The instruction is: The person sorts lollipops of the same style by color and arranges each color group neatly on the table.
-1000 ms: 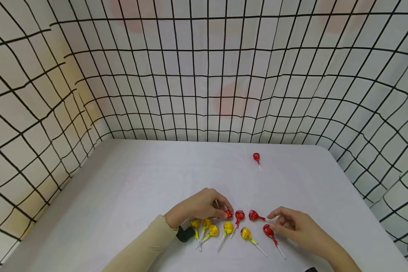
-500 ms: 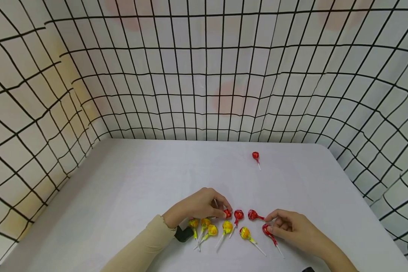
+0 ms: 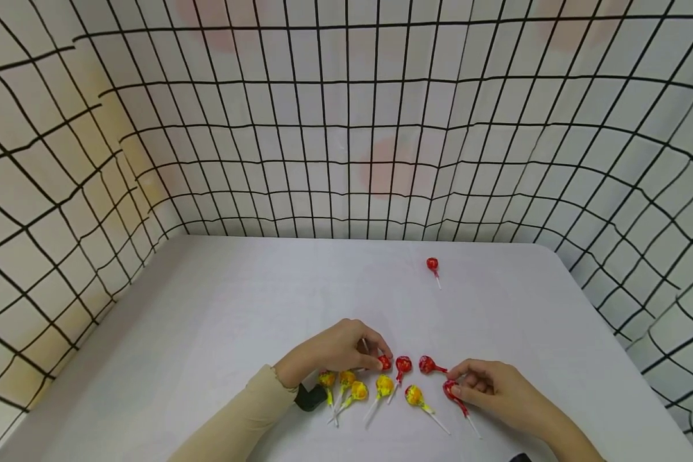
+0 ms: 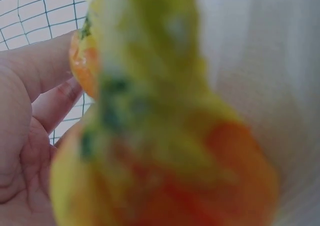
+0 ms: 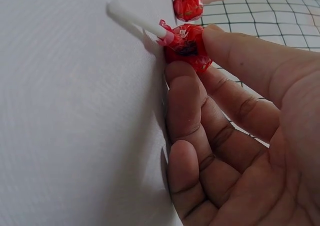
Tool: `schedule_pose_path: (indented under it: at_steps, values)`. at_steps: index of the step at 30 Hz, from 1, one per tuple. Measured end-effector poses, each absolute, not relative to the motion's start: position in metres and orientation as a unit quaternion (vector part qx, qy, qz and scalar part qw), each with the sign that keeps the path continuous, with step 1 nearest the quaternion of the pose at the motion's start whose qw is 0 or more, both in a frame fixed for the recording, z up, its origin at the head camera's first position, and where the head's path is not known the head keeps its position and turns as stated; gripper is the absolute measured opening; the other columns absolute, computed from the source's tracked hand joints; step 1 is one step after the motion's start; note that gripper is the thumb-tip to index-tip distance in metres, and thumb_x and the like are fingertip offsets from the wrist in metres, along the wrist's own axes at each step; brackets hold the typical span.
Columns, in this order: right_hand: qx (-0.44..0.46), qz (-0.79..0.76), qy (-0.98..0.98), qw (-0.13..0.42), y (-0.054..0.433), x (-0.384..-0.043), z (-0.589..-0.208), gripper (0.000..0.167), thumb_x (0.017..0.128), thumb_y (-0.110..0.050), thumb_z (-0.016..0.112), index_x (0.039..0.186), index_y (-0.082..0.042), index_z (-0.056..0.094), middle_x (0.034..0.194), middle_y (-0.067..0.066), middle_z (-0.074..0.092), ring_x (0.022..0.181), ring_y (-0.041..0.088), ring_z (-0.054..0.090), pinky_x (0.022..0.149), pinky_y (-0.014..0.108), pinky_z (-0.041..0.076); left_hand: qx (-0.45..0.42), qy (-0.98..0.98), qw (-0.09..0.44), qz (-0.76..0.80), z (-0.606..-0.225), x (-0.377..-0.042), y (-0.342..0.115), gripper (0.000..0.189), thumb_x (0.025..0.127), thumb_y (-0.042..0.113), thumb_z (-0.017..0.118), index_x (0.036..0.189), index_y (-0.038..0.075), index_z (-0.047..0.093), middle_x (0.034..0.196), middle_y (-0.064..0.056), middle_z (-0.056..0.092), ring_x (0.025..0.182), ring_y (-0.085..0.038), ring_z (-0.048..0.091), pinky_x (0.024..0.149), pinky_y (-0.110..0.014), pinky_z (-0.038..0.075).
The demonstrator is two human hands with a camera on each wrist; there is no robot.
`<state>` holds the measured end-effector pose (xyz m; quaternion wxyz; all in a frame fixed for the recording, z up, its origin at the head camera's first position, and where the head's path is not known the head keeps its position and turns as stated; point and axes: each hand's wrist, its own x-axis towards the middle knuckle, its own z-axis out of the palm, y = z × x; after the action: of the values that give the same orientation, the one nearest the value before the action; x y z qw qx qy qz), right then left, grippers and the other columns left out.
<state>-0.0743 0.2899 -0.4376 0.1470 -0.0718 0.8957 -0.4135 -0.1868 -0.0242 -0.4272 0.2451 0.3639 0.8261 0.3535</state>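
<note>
My left hand [image 3: 342, 346] pinches the head of a red-wrapped lollipop [image 3: 384, 363] between thumb and fingers, low over the table. The right hand [image 3: 496, 390] grips another red lollipop [image 3: 455, 396]; in the right wrist view its thumb presses the shiny red wrapper [image 5: 187, 48], with fingers curled at the other side. The white stick [image 5: 135, 18] points away from the palm. Between the hands lie two more red lollipops, one upright in the row [image 3: 403, 365] and one turned sideways [image 3: 427, 364]. A blurred yellow-orange lollipop [image 4: 165, 151] hides much of the left hand in the left wrist view.
Several yellow lollipops lie in front of the red ones, including one near the middle [image 3: 384, 385] and one further right [image 3: 414, 396]. A lone red lollipop [image 3: 432, 264] rests toward the back of the white table [image 3: 265, 289]. Black netting [image 3: 346, 128] encloses the back and sides.
My right hand has shifted slightly left and its thumb and fingers have come onto the head of the nearest red lollipop. The left hand keeps its hold with little movement.
</note>
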Motion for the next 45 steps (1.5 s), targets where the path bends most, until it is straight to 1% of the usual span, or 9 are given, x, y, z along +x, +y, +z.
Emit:
schedule_pose_path:
  at_steps: [4, 11, 24, 29, 33, 39, 45]
  values:
    - [-0.076, -0.417, 0.894, 0.147, 0.291, -0.073, -0.438, 0.024, 0.099, -0.029, 0.079, 0.115, -0.012, 0.075, 0.087, -0.001, 0.067, 0.072, 0.004, 0.055, 0.065, 0.020, 0.048, 0.363, 0.826, 0.246, 0.355, -0.428, -0.187, -0.024, 0.013, 0.097, 0.014, 0.081, 0.109, 0.020, 0.083, 0.080, 0.009, 0.066, 0.072, -0.003, 0.057, 0.066, -0.016, 0.049]
    - [-0.071, -0.415, 0.894, 0.150, 0.290, -0.071, -0.437, 0.026, 0.099, -0.036, 0.078, 0.112, -0.014, 0.076, 0.090, -0.003, 0.072, 0.074, 0.005, 0.059, 0.067, 0.021, 0.050, 0.367, 0.825, 0.247, 0.352, -0.428, -0.187, -0.024, 0.017, 0.098, 0.013, 0.079, 0.113, 0.019, 0.083, 0.084, 0.008, 0.068, 0.074, -0.003, 0.059, 0.067, -0.017, 0.049]
    - [-0.083, -0.419, 0.893, 0.144, 0.293, -0.072, -0.436, 0.023, 0.100, -0.034, 0.077, 0.112, -0.015, 0.076, 0.087, -0.003, 0.067, 0.073, 0.004, 0.056, 0.065, 0.021, 0.047, 0.376, 0.824, 0.250, 0.342, -0.425, -0.189, -0.024, 0.014, 0.098, 0.014, 0.079, 0.110, 0.022, 0.083, 0.086, 0.010, 0.068, 0.077, -0.003, 0.060, 0.072, -0.017, 0.052]
    - [-0.081, -0.418, 0.893, 0.146, 0.294, -0.071, -0.436, 0.025, 0.099, -0.037, 0.077, 0.112, -0.015, 0.076, 0.087, -0.004, 0.069, 0.073, 0.005, 0.057, 0.066, 0.021, 0.048, 0.385, 0.823, 0.244, 0.340, -0.424, -0.189, -0.024, 0.014, 0.098, 0.014, 0.080, 0.110, 0.020, 0.083, 0.085, 0.008, 0.069, 0.075, -0.004, 0.059, 0.071, -0.018, 0.051]
    - [-0.088, -0.423, 0.891, 0.140, 0.295, -0.071, -0.437, 0.025, 0.099, -0.034, 0.078, 0.113, -0.013, 0.076, 0.087, -0.003, 0.069, 0.073, 0.005, 0.057, 0.065, 0.020, 0.048, 0.384, 0.827, 0.240, 0.334, -0.420, -0.190, -0.024, 0.013, 0.098, 0.015, 0.080, 0.109, 0.021, 0.083, 0.084, 0.008, 0.069, 0.072, -0.006, 0.059, 0.069, -0.019, 0.052]
    - [-0.098, -0.429, 0.888, 0.136, 0.296, -0.071, -0.437, 0.023, 0.100, -0.033, 0.077, 0.112, -0.014, 0.076, 0.087, -0.004, 0.069, 0.072, 0.004, 0.056, 0.065, 0.021, 0.047, 0.378, 0.836, 0.232, 0.323, -0.412, -0.194, -0.023, 0.012, 0.098, 0.015, 0.080, 0.106, 0.024, 0.082, 0.085, 0.006, 0.069, 0.072, -0.009, 0.058, 0.066, -0.020, 0.050]
    - [-0.100, -0.426, 0.889, 0.135, 0.295, -0.070, -0.436, 0.023, 0.100, -0.034, 0.077, 0.110, -0.013, 0.076, 0.087, -0.004, 0.069, 0.072, 0.004, 0.056, 0.064, 0.020, 0.047, 0.377, 0.845, 0.214, 0.313, -0.410, -0.201, -0.023, 0.012, 0.099, 0.016, 0.079, 0.108, 0.023, 0.080, 0.088, 0.007, 0.070, 0.077, -0.009, 0.060, 0.071, -0.020, 0.052]
